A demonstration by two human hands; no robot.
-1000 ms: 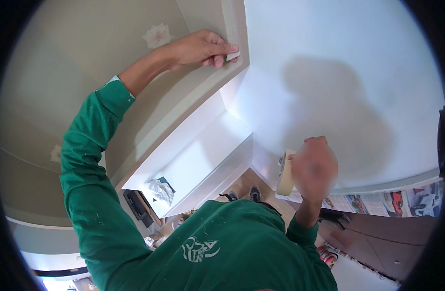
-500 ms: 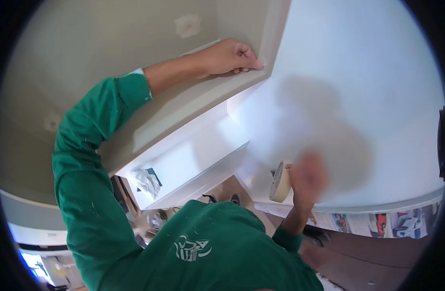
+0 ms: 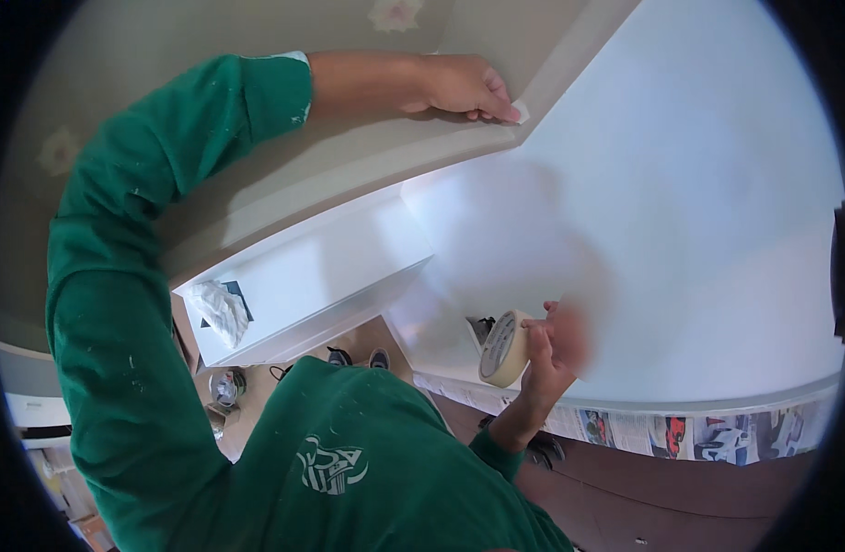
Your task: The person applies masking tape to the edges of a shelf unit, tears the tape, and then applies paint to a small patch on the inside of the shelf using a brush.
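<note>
My left hand (image 3: pixel 466 85) reaches up to the inner corner of a beige moulding (image 3: pixel 367 166). Its fingers are pinched on a small pale piece of tape (image 3: pixel 522 111) at that corner. Lower down, in front of the white wall, my right hand (image 3: pixel 544 359) grips a roll of cream masking tape (image 3: pixel 508 359). The thumb lies along the roll's edge, and the upper fingers are smeared by motion. A small dark object (image 3: pixel 481 328) shows just behind the roll; its kind is unclear.
On a white ledge (image 3: pixel 349 285) below lies a crumpled white plastic bag (image 3: pixel 221 313) over something dark. Printed newspaper sheets (image 3: pixel 625 432) hang along the white surface's lower edge. A clear container (image 3: pixel 226 386) stands on the floor near my shoes (image 3: pixel 379 359). Pale patches (image 3: pixel 396 13) mark the beige surface.
The view has shifted, so the ledge and bag sit farther left. More of the pale piece shows at my left fingertips. My right hand and the tape roll appear a little lower and farther left.
</note>
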